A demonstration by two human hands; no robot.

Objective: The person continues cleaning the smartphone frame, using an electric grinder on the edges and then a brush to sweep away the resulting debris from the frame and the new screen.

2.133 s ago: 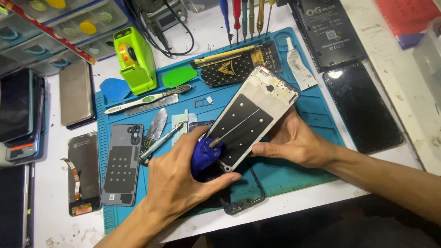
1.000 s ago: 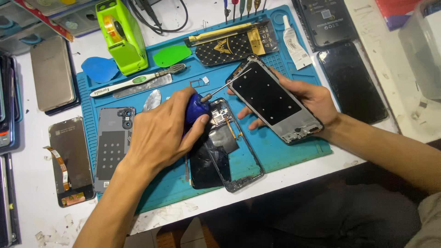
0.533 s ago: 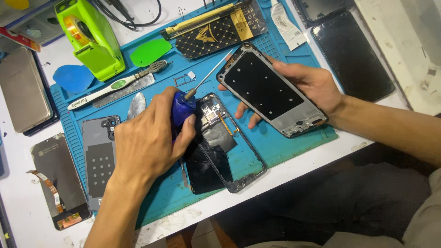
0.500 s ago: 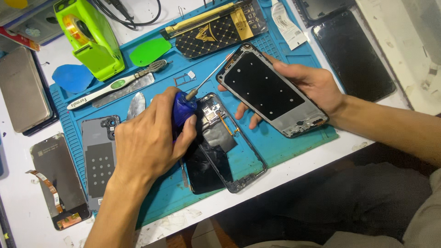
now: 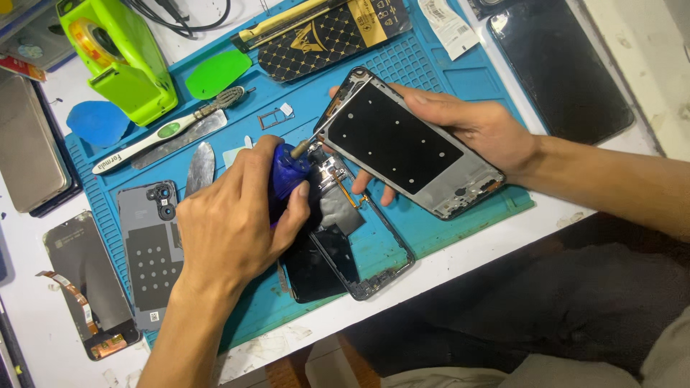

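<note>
- Between the two hands, the blue-handled screwdriver (image 5: pixel 287 171) points its tip at the edge of the phone frame (image 5: pixel 410 144).
- The left hand (image 5: pixel 230 223) is wrapped around the screwdriver's handle.
- The right hand (image 5: pixel 474 129) grips the frame, raised and tilted, fingers curled under it.
- Under the left hand lies an opened phone (image 5: pixel 352 244) on the blue mat (image 5: pixel 445 68).
- Beyond the left hand stands a green tape dispenser (image 5: pixel 118 54).
</note>
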